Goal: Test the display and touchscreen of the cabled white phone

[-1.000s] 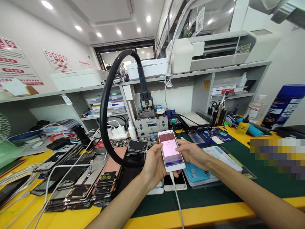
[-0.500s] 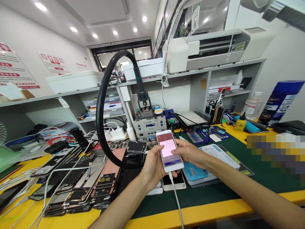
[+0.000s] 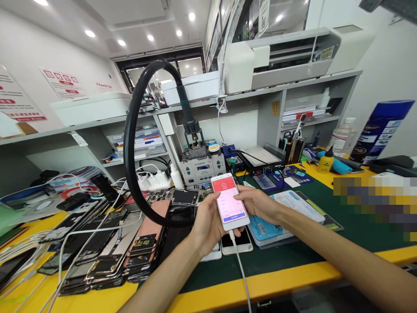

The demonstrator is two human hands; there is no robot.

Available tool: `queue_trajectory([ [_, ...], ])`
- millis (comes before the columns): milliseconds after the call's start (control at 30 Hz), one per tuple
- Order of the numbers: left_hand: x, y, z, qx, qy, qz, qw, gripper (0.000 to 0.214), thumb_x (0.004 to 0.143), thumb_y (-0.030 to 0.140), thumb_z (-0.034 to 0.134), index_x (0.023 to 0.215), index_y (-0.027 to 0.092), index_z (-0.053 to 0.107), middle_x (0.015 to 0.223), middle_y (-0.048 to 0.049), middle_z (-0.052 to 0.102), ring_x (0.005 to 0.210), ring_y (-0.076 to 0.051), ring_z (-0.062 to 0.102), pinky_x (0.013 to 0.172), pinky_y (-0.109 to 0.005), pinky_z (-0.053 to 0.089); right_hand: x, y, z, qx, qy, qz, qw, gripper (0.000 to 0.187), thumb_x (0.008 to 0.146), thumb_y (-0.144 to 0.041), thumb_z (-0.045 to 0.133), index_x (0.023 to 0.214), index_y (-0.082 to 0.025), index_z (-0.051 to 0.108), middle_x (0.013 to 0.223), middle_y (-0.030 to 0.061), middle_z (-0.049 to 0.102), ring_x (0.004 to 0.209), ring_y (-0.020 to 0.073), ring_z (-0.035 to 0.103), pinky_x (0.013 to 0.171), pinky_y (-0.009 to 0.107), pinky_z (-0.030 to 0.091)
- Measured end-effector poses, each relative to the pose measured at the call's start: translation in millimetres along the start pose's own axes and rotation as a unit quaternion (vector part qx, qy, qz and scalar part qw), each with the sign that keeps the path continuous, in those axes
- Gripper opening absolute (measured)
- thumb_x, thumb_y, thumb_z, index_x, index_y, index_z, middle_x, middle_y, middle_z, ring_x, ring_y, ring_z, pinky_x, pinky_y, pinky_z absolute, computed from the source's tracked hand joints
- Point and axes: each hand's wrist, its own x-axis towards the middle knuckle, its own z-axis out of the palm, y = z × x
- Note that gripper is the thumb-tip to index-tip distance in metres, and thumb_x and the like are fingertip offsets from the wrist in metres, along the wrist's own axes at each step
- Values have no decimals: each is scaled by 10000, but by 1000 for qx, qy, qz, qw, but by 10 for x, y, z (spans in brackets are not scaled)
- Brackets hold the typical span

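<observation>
A white smartphone [image 3: 230, 224] is held upright and tilted toward me, its screen lit with a red band on top, a pale list and a blue bar below. My left hand [image 3: 206, 224] wraps its left side, thumb at the screen's edge. On the other side my right hand [image 3: 259, 203] grips it, with the thumb over the screen and fingertips showing beneath. A white charging cable [image 3: 239, 263] runs from the phone's bottom end toward me. Under the hands, another white phone [image 3: 246, 245] with a dark screen lies on the green mat [image 3: 280, 266].
Stacks of dismantled phones [image 3: 140, 248] fill the left side. A thick black hose [image 3: 128, 143] arches up from the hot-air station [image 3: 203, 169]. Blue and white packets [image 3: 265, 234] lie to the right, with a yellow bottle [image 3: 326, 161] and a blue spray can [image 3: 379, 130] beyond.
The phone's screen has gone from a dimmed page with a pale panel to a brighter red-topped list. My right thumb has shifted slightly up. The camera view has moved a little.
</observation>
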Motion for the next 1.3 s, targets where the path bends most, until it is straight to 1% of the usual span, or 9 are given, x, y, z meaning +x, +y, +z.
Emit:
queue_trajectory([
  [233, -2, 7, -11, 8, -12, -8, 1000, 582, 915, 504, 340, 1334, 115, 451, 955, -193, 672, 674, -290, 676, 508, -347, 519, -3, -7, 9, -8, 10, 5, 1000, 410, 775, -207, 541, 1184, -183, 561, 853, 82, 717, 671, 227, 675, 513, 339, 557],
  [400, -7, 6, -7, 13, -3, -2, 1000, 562, 913, 494, 347, 1308, 114, 474, 921, -176, 674, 661, -283, 669, 501, -349, 521, -13, -29, 34, -24, 24, 5, 999, 464, 726, -172, 599, 1187, -167, 550, 848, 81, 725, 690, 218, 680, 528, 311, 547],
  [500, -11, 4, -2, 16, 2, -2, 1000, 537, 915, 482, 353, 1284, 118, 494, 909, -161, 674, 667, -281, 669, 508, -351, 525, -13, -26, 36, -43, 18, 4, 999, 492, 711, -152, 617, 1197, -173, 545, 870, 81, 728, 707, 222, 686, 535, 308, 548],
  [567, -11, 5, 2, 20, 2, -1, 1000, 540, 916, 487, 349, 1280, 118, 499, 914, -164, 674, 666, -284, 670, 507, -349, 521, -11, -23, 39, -47, 20, 6, 999, 477, 728, -157, 611, 1200, -181, 548, 877, 80, 728, 695, 219, 685, 526, 308, 548],
  [700, -11, 10, 4, 19, 0, 0, 1000, 559, 916, 496, 347, 1295, 110, 485, 923, -177, 673, 666, -287, 669, 513, -355, 519, 1, -22, 51, -32, 52, 15, 998, 351, 836, -218, 542, 1185, -184, 567, 888, 91, 727, 694, 212, 685, 526, 308, 553],
  [800, -12, 7, -2, 15, -4, -3, 1000, 577, 915, 506, 340, 1315, 108, 463, 912, -178, 673, 666, -286, 668, 512, -354, 518, 13, -11, 49, -18, 59, 18, 998, 308, 878, -242, 499, 1171, -180, 572, 822, 85, 718, 689, 218, 682, 525, 321, 560],
  [900, -13, 1, -7, 17, -9, -4, 1000, 585, 915, 512, 331, 1319, 107, 455, 928, -188, 673, 670, -290, 672, 509, -345, 512, 20, 4, 33, -18, 56, 19, 998, 297, 884, -259, 492, 1159, -182, 573, 781, 79, 705, 663, 226, 673, 495, 331, 556],
  [1133, -11, 11, 6, 21, -6, -5, 1000, 583, 912, 525, 327, 1269, 96, 496, 898, -191, 674, 665, -311, 676, 504, -347, 508, 8, -9, 16, 9, 8, 6, 1000, 355, 904, -351, 452, 1195, -179, 559, 887, 107, 708, 680, 245, 675, 459, 336, 545],
  [1300, -15, 9, 11, 5, 12, -6, 1000, 547, 907, 518, 369, 1267, 131, 509, 928, -172, 678, 698, -309, 681, 505, -346, 523, 7, -1, 5, -2, 16, 5, 1000, 390, 820, -227, 534, 1205, -174, 559, 865, 89, 721, 681, 215, 681, 499, 297, 546],
])
